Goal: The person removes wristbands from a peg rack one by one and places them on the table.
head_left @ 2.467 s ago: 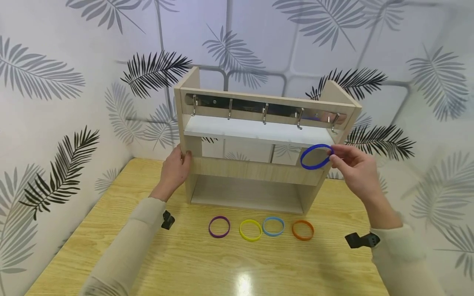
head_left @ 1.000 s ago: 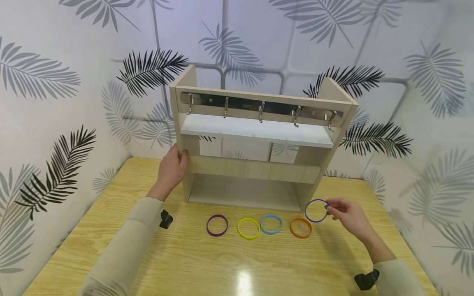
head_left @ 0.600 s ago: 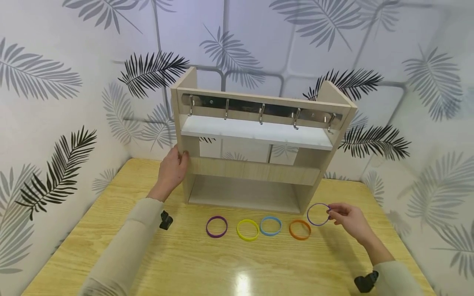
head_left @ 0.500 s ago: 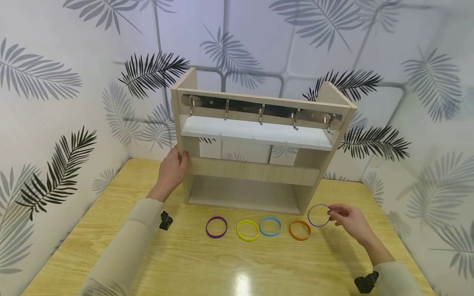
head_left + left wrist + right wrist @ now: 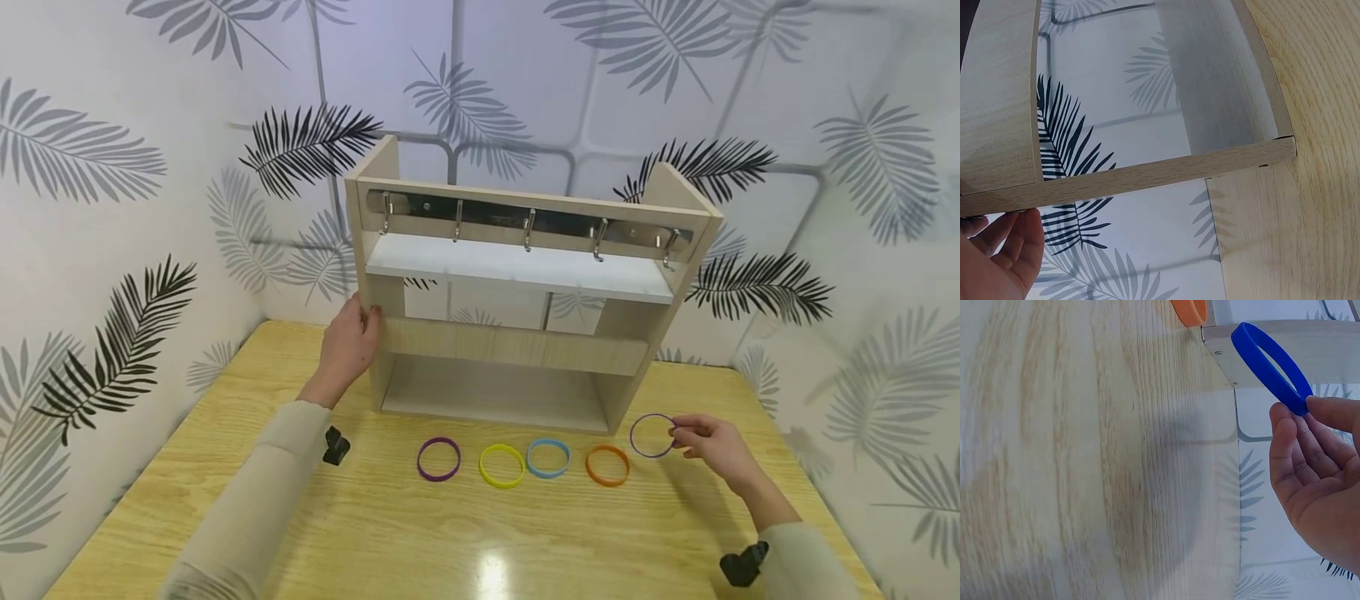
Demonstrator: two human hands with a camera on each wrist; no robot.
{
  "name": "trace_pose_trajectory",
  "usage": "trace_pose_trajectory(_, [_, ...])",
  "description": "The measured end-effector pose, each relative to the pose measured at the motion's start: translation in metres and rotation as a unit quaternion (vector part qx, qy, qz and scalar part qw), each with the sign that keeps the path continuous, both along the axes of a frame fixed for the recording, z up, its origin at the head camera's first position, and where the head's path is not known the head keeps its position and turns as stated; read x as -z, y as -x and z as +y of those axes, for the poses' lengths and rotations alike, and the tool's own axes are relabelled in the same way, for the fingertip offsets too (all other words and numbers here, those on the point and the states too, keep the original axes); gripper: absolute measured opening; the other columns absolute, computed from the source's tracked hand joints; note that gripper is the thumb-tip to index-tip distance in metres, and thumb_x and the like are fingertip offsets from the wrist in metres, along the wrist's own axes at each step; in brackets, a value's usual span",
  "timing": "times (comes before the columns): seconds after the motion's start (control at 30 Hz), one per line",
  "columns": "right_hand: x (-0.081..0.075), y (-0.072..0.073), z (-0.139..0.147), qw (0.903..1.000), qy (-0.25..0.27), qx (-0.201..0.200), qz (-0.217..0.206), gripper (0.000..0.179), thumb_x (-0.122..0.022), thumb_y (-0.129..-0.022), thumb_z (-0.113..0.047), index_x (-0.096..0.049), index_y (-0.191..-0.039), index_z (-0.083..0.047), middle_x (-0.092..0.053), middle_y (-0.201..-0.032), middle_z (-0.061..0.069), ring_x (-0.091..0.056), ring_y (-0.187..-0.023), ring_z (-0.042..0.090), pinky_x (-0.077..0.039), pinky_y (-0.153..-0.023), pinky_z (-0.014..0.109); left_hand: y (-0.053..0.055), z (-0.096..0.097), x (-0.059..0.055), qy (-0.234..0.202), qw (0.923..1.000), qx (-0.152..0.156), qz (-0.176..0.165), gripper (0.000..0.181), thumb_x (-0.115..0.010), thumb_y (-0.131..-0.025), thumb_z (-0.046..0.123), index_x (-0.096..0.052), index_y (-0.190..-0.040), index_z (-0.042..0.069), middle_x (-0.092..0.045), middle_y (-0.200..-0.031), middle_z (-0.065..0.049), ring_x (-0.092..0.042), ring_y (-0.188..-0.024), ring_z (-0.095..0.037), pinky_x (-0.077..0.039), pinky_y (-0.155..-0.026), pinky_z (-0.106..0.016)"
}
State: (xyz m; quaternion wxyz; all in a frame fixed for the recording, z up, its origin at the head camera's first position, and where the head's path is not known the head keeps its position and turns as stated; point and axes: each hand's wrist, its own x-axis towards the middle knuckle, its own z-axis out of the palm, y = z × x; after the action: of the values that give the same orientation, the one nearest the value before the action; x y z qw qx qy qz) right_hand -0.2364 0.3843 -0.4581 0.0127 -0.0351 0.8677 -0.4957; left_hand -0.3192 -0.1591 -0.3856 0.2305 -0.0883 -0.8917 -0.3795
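Observation:
My right hand (image 5: 716, 452) pinches a dark blue silicone wristband (image 5: 1262, 366) between thumb and fingers, over the table's right side. In the head view the band appears as a thin ring beside the shelf's lower right corner. My left hand (image 5: 348, 340) grips the left side panel of a pale wooden shelf unit (image 5: 510, 343); the left wrist view shows its fingers (image 5: 1030, 240) against that panel's outer face. Along the unit's top front runs a metal rail with several bare hooks (image 5: 529, 231).
Before the unit, purple (image 5: 439, 479), yellow (image 5: 502, 485), light blue (image 5: 548, 475) and orange wristbands (image 5: 608, 482) lie in a row on the wooden table (image 5: 420, 542). Leaf-patterned walls (image 5: 525, 83) stand behind and at both sides.
From near the rightmost hook, my right hand has come down with the blue wristband to low beside the unit, then drifted slightly right. The left hand keeps its grip on the panel.

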Motion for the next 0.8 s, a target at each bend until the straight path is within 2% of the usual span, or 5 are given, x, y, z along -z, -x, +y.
trace_pose_trajectory(0.2, [0.004,0.003,0.007,0.9996,0.018,-0.002,-0.019,0.042,-0.053,-0.097,-0.011,-0.045,-0.127,0.018,-0.061,-0.110,0.028,-0.063,-0.084,0.009,-0.053,-0.072,0.031,0.000,0.000,-0.001,-0.003,1.0000,0.005,-0.002,0.049,-0.034,-0.101,0.029,-0.041,-0.135,-0.005,-0.056,-0.116,-0.025,-0.058,-0.101,-0.040,-0.046,-0.080,-0.053])
trace_pose_trajectory(0.37, [0.007,0.004,0.011,0.9994,0.015,-0.006,-0.032,0.043,-0.052,-0.097,-0.011,-0.044,-0.127,0.019,-0.060,-0.112,0.030,-0.063,-0.086,0.010,-0.053,-0.073,0.030,0.000,0.000,0.000,-0.003,1.0000,0.002,-0.005,0.049,-0.034,-0.101,0.029,-0.040,-0.136,-0.004,-0.055,-0.118,-0.025,-0.057,-0.103,-0.041,-0.046,-0.082,-0.054])
trace_pose_trajectory(0.6, [0.013,0.002,0.017,0.9980,0.020,-0.011,-0.059,0.042,-0.052,-0.097,-0.010,-0.044,-0.126,0.019,-0.060,-0.112,0.028,-0.064,-0.087,0.015,-0.052,-0.079,0.037,-0.001,0.001,-0.001,0.003,1.0000,-0.003,-0.005,0.049,-0.035,-0.100,0.028,-0.040,-0.135,-0.005,-0.056,-0.115,-0.025,-0.058,-0.102,-0.041,-0.046,-0.081,-0.054])
trace_pose_trajectory(0.8, [0.020,0.002,0.022,0.9980,0.017,-0.017,-0.059,0.041,-0.050,-0.098,-0.010,-0.044,-0.126,0.019,-0.060,-0.111,0.028,-0.064,-0.086,0.014,-0.053,-0.077,0.036,0.000,0.001,0.000,0.000,1.0000,-0.002,-0.004,0.049,-0.034,-0.100,0.028,-0.040,-0.136,-0.006,-0.055,-0.117,-0.025,-0.057,-0.103,-0.041,-0.046,-0.081,-0.054])
